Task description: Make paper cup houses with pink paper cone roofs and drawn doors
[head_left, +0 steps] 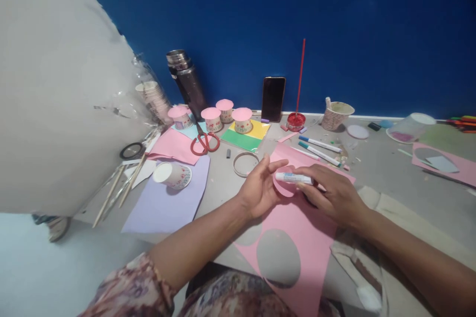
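Note:
My left hand [260, 185] pinches a small pink paper circle [284, 189] by its edge, above a pink sheet [297, 252] with round holes cut out of it. My right hand [332, 193] grips a white glue stick [293, 177] and lays it across the circle. Both hands hover over the grey table [390, 178], close to my body.
Several pink-lidded paper cups [211, 119], red scissors [204, 142], a dark flask [188, 81], a phone [273, 99], a red pot with a stick [296, 121], markers [320, 151], a tape ring [245, 163], a tipped cup [173, 175] on lilac paper and wooden sticks [119, 190] crowd the table. A pale board [48, 84] fills the left.

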